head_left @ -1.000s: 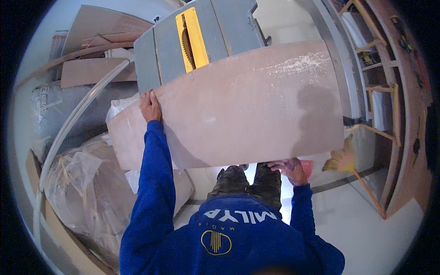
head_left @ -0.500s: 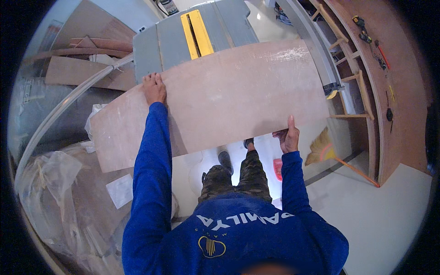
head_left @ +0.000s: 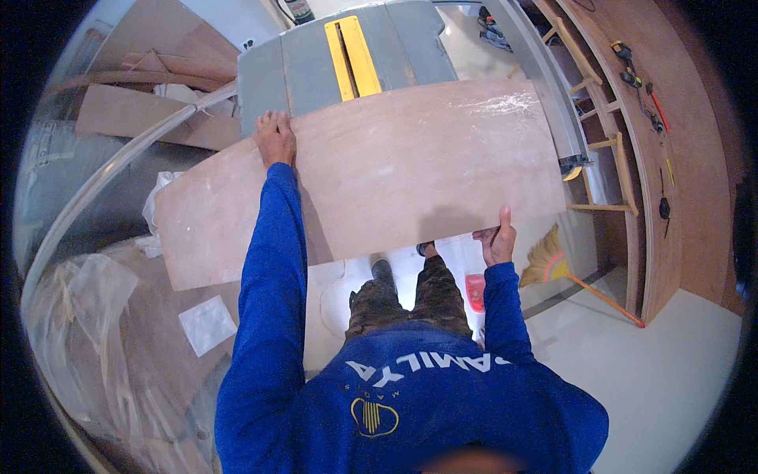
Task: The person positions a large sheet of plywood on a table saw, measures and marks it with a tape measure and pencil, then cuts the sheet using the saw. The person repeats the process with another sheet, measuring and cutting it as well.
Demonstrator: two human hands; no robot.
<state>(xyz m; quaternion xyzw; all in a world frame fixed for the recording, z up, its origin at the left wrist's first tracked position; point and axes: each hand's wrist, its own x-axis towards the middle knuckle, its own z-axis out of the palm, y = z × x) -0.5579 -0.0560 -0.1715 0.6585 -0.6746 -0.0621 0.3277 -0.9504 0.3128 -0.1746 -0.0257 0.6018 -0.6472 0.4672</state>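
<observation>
A wide, thin plywood sheet point(head_left: 379, 174) with a gently curved far edge lies between me and a table saw point(head_left: 308, 67), its far part over the saw's front. My left hand point(head_left: 276, 141) is closed over the sheet's far edge, left of the yellow throat plate point(head_left: 353, 59). At the near edge on the right, my right hand point(head_left: 497, 238) grips the sheet, thumb on top and the other fingers partly hidden beneath. The saw's slot shows beyond the sheet; no blade can be made out.
A long grey rail point(head_left: 545, 79) runs along the right, beside a wooden shelf frame point(head_left: 651, 197) with tools on top. A broom point(head_left: 545, 261) and a red object point(head_left: 474, 292) are on the floor. Plastic sheeting point(head_left: 95, 316) and board offcuts point(head_left: 142, 114) crowd the left.
The view has shifted slightly, and the saw now appears a little farther right relative to the sheet. Both hands keep their hold on the plywood.
</observation>
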